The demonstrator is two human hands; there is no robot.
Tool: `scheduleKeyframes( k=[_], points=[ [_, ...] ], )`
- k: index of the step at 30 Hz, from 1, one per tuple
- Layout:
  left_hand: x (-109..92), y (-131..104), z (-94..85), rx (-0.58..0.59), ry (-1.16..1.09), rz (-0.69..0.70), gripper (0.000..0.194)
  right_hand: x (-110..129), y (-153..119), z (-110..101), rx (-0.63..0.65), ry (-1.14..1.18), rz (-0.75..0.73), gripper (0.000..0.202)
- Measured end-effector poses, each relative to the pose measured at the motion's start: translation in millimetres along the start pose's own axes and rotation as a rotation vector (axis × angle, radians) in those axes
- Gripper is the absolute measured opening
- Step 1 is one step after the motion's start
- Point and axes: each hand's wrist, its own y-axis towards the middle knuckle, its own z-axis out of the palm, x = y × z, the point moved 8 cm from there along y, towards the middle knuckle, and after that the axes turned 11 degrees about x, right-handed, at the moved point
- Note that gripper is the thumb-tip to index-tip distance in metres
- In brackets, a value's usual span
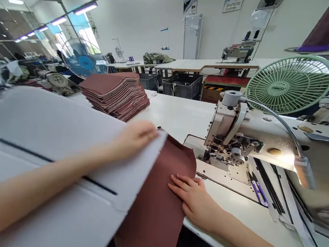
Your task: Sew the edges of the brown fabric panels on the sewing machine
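A large white panel (55,121) with dark strips across it fills the left side. My left hand (134,138) is closed at its upper right corner, fingers curled over the edge. Under and beside the panel lies a maroon sheet (158,200), partly hidden by it and hanging over the table's front edge. My right hand (194,199) rests on the sheet's right edge, fingers spread flat. Just beyond the sheet is the needle area of the sewing machine (228,144).
A tall stack of maroon pieces (115,94) stands at the back left of the white table (180,109). Purple scissors (259,191) and loose strips (292,204) lie under the machine arm. A green fan (285,86) is behind it, near a grey crate (182,86).
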Motion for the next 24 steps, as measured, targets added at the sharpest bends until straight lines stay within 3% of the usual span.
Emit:
scheduleKeyframes(
  k=[2, 4, 7, 14, 19, 24],
  points=[
    [-24, 18, 58.5, 0.149, -0.073, 0.108, 0.023, 4, -8, 2, -0.014, 0.047, -0.048, 0.064],
    [-40, 33, 108.3, 0.201, -0.146, 0.136, 0.026, 4, -14, 2, -0.021, 0.094, -0.091, 0.06],
    [-47, 47, 146.8, 0.141, -0.236, 0.087, 0.026, -4, -19, -1, -0.034, 0.139, -0.087, 0.052],
    [-48, 56, 153.1, 0.061, -0.368, 0.004, 0.016, -6, -17, 12, -0.067, -0.056, -0.089, 0.029],
    [-55, 61, 159.7, 0.108, -0.397, -0.039, 0.001, 1, -13, 20, -0.135, -0.119, -0.058, 0.028],
    [-68, 64, 162.3, 0.204, -0.365, 0.041, 0.01, 8, -8, 23, -0.152, -0.072, -0.04, 0.028]
  ],
)
